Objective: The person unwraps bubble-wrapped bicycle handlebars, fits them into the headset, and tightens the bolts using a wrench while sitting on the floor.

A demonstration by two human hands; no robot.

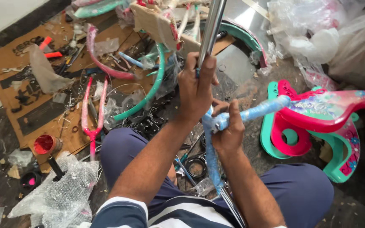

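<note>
My left hand point(196, 90) grips a shiny chrome tube point(211, 29) that rises toward the top of the view. Just below and to the right, my right hand point(229, 128) is closed around a part wrapped in blue foam point(258, 110), where its two wrapped arms meet. One wrapped arm runs right toward a pink and teal child's bicycle frame point(330, 112) lying on the floor. The other arm point(212, 164) runs down between my knees.
Flattened cardboard point(30, 109) on the left carries a pink fork point(93, 122), a teal mudguard point(148, 95), tools and wire bits. A red pot point(45, 144) and bubble wrap point(60, 196) lie at lower left. Plastic bags point(317, 33) pile at upper right.
</note>
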